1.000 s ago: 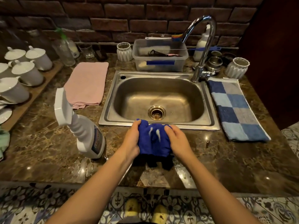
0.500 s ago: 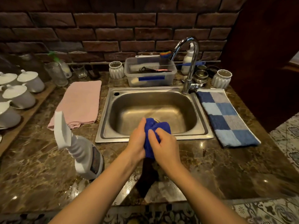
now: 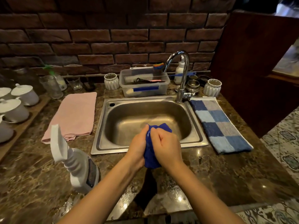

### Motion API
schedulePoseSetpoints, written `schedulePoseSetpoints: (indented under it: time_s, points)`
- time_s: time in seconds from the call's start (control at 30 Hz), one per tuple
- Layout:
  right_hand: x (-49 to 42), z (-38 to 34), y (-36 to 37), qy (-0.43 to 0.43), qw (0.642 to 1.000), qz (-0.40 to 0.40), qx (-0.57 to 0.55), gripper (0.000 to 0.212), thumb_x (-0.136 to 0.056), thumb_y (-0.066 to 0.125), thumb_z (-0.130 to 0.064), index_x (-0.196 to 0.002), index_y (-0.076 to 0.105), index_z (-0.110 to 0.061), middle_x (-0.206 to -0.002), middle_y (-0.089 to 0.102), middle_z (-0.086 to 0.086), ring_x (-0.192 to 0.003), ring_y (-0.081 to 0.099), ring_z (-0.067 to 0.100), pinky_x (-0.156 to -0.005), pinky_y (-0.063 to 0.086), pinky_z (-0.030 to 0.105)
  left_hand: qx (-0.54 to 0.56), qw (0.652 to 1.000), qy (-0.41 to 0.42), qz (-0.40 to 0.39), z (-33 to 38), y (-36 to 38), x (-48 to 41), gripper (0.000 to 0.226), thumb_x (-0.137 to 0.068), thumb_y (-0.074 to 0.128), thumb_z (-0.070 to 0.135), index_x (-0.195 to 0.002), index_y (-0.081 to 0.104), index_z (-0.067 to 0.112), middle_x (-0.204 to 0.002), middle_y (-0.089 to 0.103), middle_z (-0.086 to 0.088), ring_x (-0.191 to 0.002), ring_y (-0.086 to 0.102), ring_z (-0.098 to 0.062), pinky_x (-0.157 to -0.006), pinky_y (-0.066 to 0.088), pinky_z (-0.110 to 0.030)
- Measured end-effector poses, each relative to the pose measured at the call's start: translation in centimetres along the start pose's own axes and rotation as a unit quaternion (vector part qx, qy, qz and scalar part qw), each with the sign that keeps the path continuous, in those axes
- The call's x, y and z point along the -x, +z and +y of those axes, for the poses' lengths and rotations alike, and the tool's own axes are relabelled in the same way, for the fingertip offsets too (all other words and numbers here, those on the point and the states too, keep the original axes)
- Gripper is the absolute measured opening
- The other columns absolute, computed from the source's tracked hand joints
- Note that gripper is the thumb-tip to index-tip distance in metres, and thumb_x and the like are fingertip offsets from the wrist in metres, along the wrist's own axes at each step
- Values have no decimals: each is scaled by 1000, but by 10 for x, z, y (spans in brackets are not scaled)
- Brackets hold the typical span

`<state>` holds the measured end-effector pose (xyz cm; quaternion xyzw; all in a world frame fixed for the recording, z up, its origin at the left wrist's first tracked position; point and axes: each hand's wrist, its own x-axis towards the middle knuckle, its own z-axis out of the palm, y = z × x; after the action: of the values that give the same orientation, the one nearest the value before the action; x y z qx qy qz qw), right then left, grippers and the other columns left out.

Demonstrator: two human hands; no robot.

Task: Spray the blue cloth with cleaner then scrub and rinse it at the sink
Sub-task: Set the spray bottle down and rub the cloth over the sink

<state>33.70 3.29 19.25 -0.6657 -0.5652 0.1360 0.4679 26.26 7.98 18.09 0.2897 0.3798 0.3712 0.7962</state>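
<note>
The cloth, bunched into a tight wad, is held over the near rim of the sink. Both hands grip it: the left hand is curled round its left side, and the right hand is fisted round its right, knuckles up.

The scrub looks under way. It would likely go best with the folds rubbed hard against each other, the wad turned often, and the work carried farther over the basin so drips miss the surface. No stream shows at the tap, so one hand will probably have to let go for the rinse.

The fingertips are buried in the fabric, and the hands hide the drain. No foam or wet patch can be made out on the cloth. The dark shape below the hands may be a hanging tail or a shadow. The bottle, near left, is blurred and its label unreadable.
</note>
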Motion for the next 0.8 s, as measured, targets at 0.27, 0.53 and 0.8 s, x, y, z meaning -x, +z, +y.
schedulePoseSetpoints:
  time_s: [0.27,0.53,0.8]
  points:
    - [-40,7,-15,107,992,-7,-66,48,-91,45,-19,-45,31,-20,-46,31,-5,-47,29,10,-52,25,33,-31,999,-6,-7,-1,6,3,27,-94,46,24,-89,66,7,-73,73,-8,-67,68,-19,-64,56,-30]
    - [3,10,0,75,989,-33,-124,50,-90,45,-24,-42,36,-26,-38,37,-10,-41,29,5,-43,21,21,-2,999,-24,24,7,0,7,51,-95,39,42,-108,61,-1,-102,67,-20,-91,65,-28,-83,51,-38]
    - [-31,16,-12,133,985,39,-104,46,-94,42,-20,-49,33,-21,-49,34,-5,-47,29,6,-46,24,23,42,994,-84,-53,10,11,11,51,-82,54,47,-110,62,5,-109,64,-19,-100,60,-31,-98,42,-47]
